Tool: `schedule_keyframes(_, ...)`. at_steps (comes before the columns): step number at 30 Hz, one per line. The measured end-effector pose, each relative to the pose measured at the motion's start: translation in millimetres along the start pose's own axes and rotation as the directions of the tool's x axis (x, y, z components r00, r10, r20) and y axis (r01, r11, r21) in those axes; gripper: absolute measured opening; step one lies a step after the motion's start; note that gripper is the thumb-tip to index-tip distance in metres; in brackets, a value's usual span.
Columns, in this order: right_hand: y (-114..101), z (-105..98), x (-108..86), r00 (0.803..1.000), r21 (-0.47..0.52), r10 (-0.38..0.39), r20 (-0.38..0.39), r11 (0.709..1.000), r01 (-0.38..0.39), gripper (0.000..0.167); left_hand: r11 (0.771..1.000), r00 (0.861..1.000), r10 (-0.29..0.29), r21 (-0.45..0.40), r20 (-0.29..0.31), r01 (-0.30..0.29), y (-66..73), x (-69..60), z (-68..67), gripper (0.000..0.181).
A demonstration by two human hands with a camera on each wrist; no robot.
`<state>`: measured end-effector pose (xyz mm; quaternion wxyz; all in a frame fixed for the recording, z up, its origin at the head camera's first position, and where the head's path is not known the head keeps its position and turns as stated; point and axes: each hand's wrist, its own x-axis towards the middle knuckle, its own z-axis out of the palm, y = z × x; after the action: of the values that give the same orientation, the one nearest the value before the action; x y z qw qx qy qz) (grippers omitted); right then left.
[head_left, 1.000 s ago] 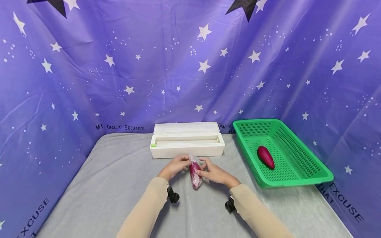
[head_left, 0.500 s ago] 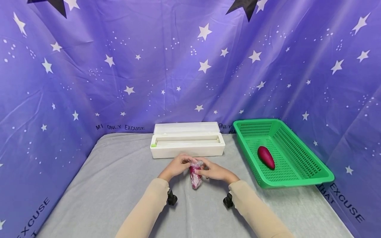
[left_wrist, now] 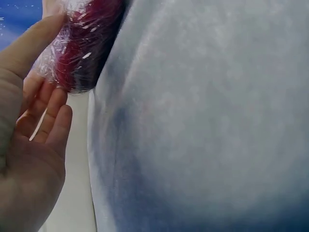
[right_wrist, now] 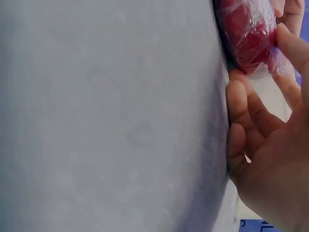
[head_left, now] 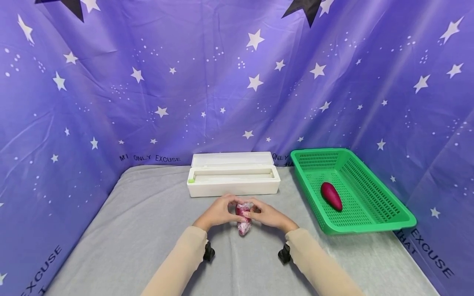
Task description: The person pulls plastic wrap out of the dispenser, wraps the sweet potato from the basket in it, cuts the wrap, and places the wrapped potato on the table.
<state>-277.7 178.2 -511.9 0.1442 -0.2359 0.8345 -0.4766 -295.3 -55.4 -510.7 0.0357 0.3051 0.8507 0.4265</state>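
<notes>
Fingers of the left hand (head_left: 219, 211) and right hand (head_left: 270, 215) pinch an elongated crimson vegetable wrapped in clear film (right_wrist: 248, 31) mid-surface, near the white oblong box (head_left: 234, 189) at the back edge. A green perforated plastic basket (head_left: 364, 227) occupies the back right corner.

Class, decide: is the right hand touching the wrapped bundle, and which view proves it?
Touching: the right wrist view shows the right hand with its thumb tip against the wrapped bundle.
</notes>
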Motion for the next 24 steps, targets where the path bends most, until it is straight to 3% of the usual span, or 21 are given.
schedule_keyframes(5, -2, 3, -1.9, 0.999, 0.069, -0.011, -0.036, 0.998, 0.014, 0.04, 1.0, 1.0, 0.009, -0.011, -0.016, -0.009, -0.9, 1.3, 2.7, 0.05)
schedule_keyframes(14, 2, 3, 0.1, 1.0, 0.133, -0.005, -0.023, 0.991, 0.008, 0.031, 1.0, 1.0, -0.005, -0.02, 0.005, 0.005, -1.2, 3.0, 3.5, 0.04)
schedule_keyframes(24, -25, -2, -9.4, 1.0, 0.139, -0.006, 0.011, 0.99, 0.005, 0.015, 0.998, 1.0, -0.023, -0.051, 0.018, 0.024, -4.6, 5.4, 5.1, 0.032)
